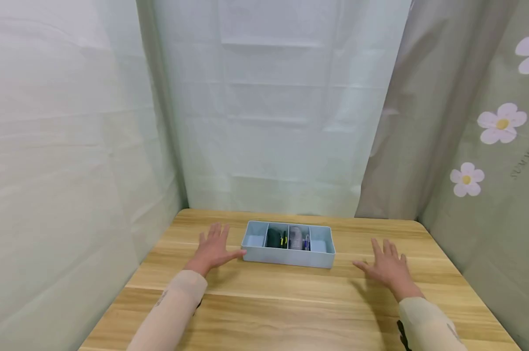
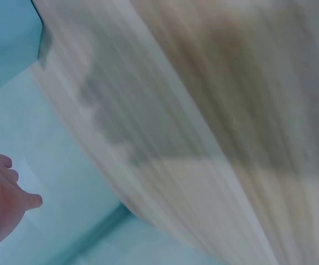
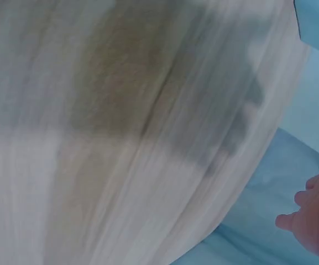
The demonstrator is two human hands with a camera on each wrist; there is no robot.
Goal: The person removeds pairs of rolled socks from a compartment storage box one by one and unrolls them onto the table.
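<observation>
A light blue organizer box (image 1: 288, 256) with several compartments in a row sits on the wooden table. Its two middle compartments hold a dark item with yellow marks (image 1: 275, 238) and a grey item (image 1: 295, 238) beside something small and bluish; their kinds are too small to tell. My left hand (image 1: 213, 249) is spread at the box's left end, its thumb near the front left corner; touching or apart, I cannot tell. To the right of the box, my right hand (image 1: 386, 265) hovers with fingers spread, apart from it. Both hands hold nothing.
The wooden table (image 1: 264, 312) reaches back to a pale hanging curtain (image 1: 273, 146). Similar cloth hangs at the left (image 1: 63, 170), and a flowered curtain (image 1: 501, 204) borders the right side. The outer two compartments of the box show bare floors.
</observation>
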